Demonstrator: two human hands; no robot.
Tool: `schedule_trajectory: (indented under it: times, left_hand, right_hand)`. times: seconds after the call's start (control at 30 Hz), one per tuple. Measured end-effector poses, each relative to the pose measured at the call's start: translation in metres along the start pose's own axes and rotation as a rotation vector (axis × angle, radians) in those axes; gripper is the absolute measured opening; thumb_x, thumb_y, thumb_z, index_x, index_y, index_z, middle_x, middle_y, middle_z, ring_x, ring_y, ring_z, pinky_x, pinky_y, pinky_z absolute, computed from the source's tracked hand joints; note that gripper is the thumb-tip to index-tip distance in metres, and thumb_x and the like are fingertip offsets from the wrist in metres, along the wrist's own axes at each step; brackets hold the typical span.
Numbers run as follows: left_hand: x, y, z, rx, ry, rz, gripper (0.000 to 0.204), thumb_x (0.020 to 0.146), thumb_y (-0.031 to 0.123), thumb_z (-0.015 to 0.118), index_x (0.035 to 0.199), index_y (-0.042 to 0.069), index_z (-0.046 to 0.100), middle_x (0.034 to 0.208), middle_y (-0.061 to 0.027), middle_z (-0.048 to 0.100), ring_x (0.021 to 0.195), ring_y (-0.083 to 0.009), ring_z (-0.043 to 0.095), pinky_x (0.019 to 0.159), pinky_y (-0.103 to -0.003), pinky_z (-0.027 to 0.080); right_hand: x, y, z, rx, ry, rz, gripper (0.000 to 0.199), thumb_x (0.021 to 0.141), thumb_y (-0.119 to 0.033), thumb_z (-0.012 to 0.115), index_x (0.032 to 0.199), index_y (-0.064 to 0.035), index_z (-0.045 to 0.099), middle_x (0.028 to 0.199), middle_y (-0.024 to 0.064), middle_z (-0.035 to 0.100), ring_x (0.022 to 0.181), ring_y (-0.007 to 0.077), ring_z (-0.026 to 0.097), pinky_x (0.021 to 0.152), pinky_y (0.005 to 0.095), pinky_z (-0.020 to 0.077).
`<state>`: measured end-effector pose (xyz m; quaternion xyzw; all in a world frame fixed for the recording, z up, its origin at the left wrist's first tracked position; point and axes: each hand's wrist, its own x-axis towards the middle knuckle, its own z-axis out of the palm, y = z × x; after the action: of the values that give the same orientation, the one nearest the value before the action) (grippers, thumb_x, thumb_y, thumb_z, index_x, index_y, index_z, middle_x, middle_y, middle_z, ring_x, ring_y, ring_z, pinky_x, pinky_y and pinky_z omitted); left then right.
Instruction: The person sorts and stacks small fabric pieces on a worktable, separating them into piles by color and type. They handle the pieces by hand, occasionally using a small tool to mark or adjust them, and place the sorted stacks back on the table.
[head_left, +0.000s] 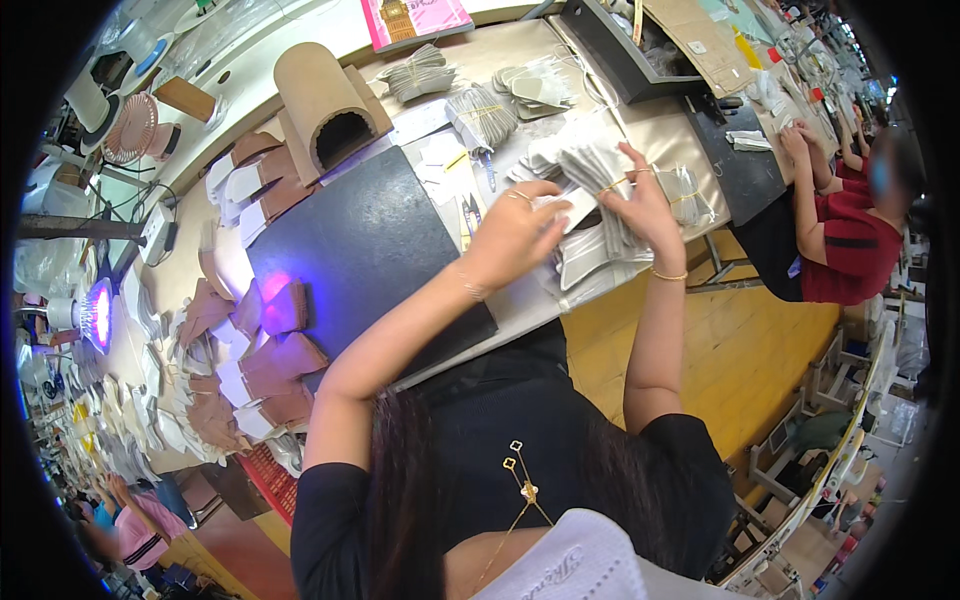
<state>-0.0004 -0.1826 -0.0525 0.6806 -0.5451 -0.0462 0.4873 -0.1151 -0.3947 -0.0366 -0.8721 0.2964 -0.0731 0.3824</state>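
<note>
The left hand (515, 232) closes its fingers over the near end of a stack of pale grey cut pieces (598, 215), flat shaped parts fanned slightly at their edges. The right hand (640, 200) pinches the far side of the same stack, and a thin yellow rubber band (622, 180) stretches from its raised fingers across the top of the pieces. A ring shows on the left hand and a gold bracelet sits on the right wrist. The stack is held just above the pale worktable (520, 300), between the two hands.

Just beyond the right hand lies another banded bundle of grey pieces (690, 195). Further out from the grip, past both hands, are more tied bundles (480, 115) and loose flat shapes. To the left of the left hand, touching the table, lies a large dark mat (360, 250), with a purple glow falling on its near left corner. Past the mat stands an arched cardboard tunnel (325, 105). Left of the mat, brown and white cut pieces (260, 370) lie in overlapping rows.

Well apart to the right of the grip, another person in a red top (850, 255) rests both arms on the next table.
</note>
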Motion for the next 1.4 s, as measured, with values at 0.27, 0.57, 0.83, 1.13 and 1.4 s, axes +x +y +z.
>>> schedule_trajectory:
  times: [0.27, 0.57, 0.83, 1.13, 1.4]
  left_hand:
    - [-0.012, -0.019, 0.069, 0.372, -0.174, 0.145, 0.024, 0.085, 0.024, 0.065, 0.094, 0.002, 0.067, 0.109, -0.0112, 0.064, 0.108, -0.0278, 0.058, 0.096, -0.039, 0.044]
    - [-0.007, 0.006, 0.067, 0.425, -0.302, -0.027, 0.042, 0.088, 0.038, 0.064, 0.107, 0.000, 0.063, 0.122, -0.0178, 0.060, 0.120, -0.0334, 0.052, 0.104, -0.044, 0.038]
    - [-0.004, 0.001, 0.072, 0.515, -0.272, -0.182, 0.081, 0.067, 0.061, 0.075, 0.117, 0.000, 0.055, 0.150, -0.0312, 0.025, 0.144, -0.0455, 0.015, 0.116, -0.057, 0.013]
    - [0.005, -0.014, 0.070, 0.431, -0.340, -0.298, 0.110, 0.057, 0.070, 0.077, 0.140, 0.008, 0.042, 0.153, -0.0377, 0.008, 0.144, -0.0518, 0.006, 0.116, -0.058, 0.013]
    - [0.006, -0.014, 0.071, 0.468, -0.378, -0.336, 0.113, 0.056, 0.070, 0.077, 0.146, 0.014, 0.037, 0.153, -0.0380, 0.008, 0.143, -0.0530, 0.008, 0.115, -0.058, 0.015]
  right_hand:
    - [0.012, 0.019, 0.016, -0.041, -0.107, -0.053, 0.086, 0.074, -0.029, 0.081, 0.143, -0.0019, 0.039, 0.116, 0.0269, 0.062, 0.109, 0.0333, 0.062, 0.093, 0.0373, 0.0481]
    - [0.015, 0.033, 0.014, 0.367, -0.114, 0.085, 0.087, 0.074, -0.028, 0.083, 0.144, -0.0024, 0.039, 0.107, 0.0185, 0.063, 0.093, 0.0205, 0.061, 0.082, 0.0299, 0.0499]
    - [0.017, 0.031, 0.012, 0.342, -0.124, 0.058, 0.088, 0.073, -0.033, 0.083, 0.143, -0.0018, 0.040, 0.122, 0.0261, 0.058, 0.113, 0.0302, 0.055, 0.097, 0.0353, 0.0442]
    - [0.017, 0.034, 0.010, 0.400, -0.164, 0.122, 0.082, 0.076, -0.025, 0.081, 0.145, -0.0064, 0.040, 0.125, 0.0250, 0.056, 0.120, 0.0299, 0.051, 0.101, 0.0364, 0.0413]
    - [0.007, 0.076, 0.005, 1.298, -0.025, 0.138, 0.061, 0.085, -0.017, 0.069, 0.136, -0.0035, 0.039, 0.109, 0.0142, 0.059, 0.091, 0.0199, 0.060, 0.078, 0.0335, 0.0531]
